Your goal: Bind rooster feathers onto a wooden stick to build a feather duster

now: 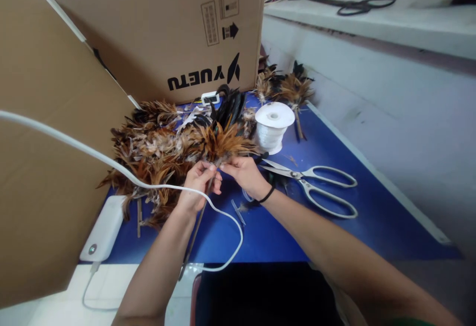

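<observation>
My left hand (199,183) pinches the base of a brown and orange feather bunch (221,142), whose feathers fan out away from me. A thin dark strip (195,231), seemingly its stem, hangs from under this hand past the table's near edge. The fingertips of my right hand (246,174) are closed at the same base, close beside the left ones. Whether they also hold a thread is too small to tell. A heap of similar feathers (148,150) lies to the left. Just beyond my right hand stands a white spool (274,122), with large scissors (312,184) lying to its near right.
Cardboard walls (148,33) rise at the back and left. A white cable (130,177) loops across in front of my left forearm. On the blue table (275,236) lie a white power bank (104,229) and more feathers (295,88). Black scissors (357,6) rest on a ledge.
</observation>
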`<act>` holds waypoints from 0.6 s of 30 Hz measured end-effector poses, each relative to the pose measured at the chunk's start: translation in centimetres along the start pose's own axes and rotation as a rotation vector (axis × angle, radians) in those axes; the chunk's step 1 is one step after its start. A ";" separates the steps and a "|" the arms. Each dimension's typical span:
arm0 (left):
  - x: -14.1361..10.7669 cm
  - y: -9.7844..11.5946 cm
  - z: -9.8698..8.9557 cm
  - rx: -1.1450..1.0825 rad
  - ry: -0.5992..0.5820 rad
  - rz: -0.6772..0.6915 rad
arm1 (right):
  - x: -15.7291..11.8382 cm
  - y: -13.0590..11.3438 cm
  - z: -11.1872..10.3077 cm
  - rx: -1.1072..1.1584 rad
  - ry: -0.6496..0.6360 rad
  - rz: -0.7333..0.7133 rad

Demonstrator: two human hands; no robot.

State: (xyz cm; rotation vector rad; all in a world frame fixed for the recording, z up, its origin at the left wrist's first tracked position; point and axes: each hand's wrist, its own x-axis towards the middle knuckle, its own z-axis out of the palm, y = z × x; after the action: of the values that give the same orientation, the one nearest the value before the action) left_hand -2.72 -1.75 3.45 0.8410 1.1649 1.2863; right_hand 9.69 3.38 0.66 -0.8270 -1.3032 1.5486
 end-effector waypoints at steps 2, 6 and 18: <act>0.0 -0.3 0.2 0.109 0.050 0.039 | 0.0 0.1 -0.2 -0.077 0.001 -0.043; -0.1 -0.8 0.0 0.382 0.149 0.109 | -0.2 0.1 -0.2 -0.216 0.023 -0.116; -0.2 -0.3 0.0 0.755 0.171 0.249 | -0.7 -0.4 0.2 -0.352 0.150 -0.157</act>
State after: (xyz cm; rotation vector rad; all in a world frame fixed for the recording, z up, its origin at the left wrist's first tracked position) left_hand -2.60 -1.96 3.17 1.4794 1.7687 1.1229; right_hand 9.89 2.66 1.07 -1.0115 -1.5125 1.1277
